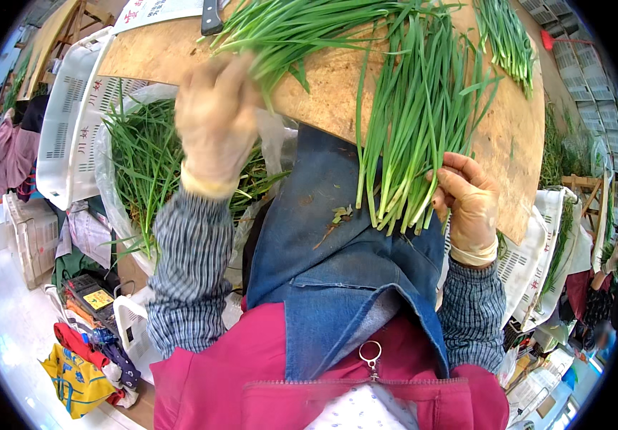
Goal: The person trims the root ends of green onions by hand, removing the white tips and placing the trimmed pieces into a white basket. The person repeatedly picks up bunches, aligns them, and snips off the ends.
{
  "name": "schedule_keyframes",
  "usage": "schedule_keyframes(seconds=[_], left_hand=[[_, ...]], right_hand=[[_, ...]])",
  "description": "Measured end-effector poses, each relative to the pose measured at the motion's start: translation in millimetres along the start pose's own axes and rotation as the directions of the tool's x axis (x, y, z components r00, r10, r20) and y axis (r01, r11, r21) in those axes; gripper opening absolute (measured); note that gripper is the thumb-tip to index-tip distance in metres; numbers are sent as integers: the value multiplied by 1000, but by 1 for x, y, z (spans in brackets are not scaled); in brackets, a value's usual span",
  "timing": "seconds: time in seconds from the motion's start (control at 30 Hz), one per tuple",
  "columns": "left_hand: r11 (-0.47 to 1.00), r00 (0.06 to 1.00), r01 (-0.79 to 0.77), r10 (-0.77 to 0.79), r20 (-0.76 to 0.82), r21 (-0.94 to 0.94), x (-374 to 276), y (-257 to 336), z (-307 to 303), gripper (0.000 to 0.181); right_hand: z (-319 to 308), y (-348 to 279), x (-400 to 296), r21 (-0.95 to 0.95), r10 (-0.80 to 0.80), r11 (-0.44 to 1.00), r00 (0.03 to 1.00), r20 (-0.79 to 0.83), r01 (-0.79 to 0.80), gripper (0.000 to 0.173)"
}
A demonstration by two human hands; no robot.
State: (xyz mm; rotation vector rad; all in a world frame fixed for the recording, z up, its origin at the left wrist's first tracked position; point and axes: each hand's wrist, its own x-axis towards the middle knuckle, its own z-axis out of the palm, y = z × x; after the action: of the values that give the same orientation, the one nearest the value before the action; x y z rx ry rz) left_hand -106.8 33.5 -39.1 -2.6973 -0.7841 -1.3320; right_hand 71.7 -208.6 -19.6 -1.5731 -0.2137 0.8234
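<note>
A wooden board (336, 105) lies across the top of the view, with long green garlic chives (416, 97) spread on it, their pale stem ends hanging over its near edge. My right hand (465, 199), in a thin glove, has its thumb and fingers at the outer stems of this bunch. My left hand (217, 113), gloved and blurred by motion, is over the board's left edge, close to the leaf tips of a second pile (298, 27). Whether it holds anything is unclear. A smaller bunch (507, 48) rests at the right.
Below my left hand, a plastic-lined container holds loose greens (142, 156). A white plastic crate (67, 123) stands left of it. At the board's far left lies a black-handled knife (211, 19). More white crates (545, 263) are at the right. Leaf scraps (341, 215) lie on the denim apron.
</note>
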Motion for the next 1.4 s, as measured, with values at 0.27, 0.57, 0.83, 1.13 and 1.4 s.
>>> schedule_keyframes(seconds=[0.27,0.57,0.83,1.13,1.4], left_hand=[[939,985,-89,33,172,331,39,-17,32,32],[993,972,118,-116,204,3,45,-8,15,15],[-257,381,828,-395,836,-499,-7,56,-30,18],[-318,285,869,-306,908,-380,-30,63,-26,18],[130,508,776,-710,489,-617,-74,58,-51,7]], right_hand=[[0,-25,-7,-201,-170,966,985,-21,162,23],[47,-53,-7,-236,38,971,942,335,44,21],[93,-25,22,-27,147,988,872,467,-152,22],[97,-9,23,46,182,975,902,392,-216,12],[104,-13,5,-138,159,985,844,512,-102,20]])
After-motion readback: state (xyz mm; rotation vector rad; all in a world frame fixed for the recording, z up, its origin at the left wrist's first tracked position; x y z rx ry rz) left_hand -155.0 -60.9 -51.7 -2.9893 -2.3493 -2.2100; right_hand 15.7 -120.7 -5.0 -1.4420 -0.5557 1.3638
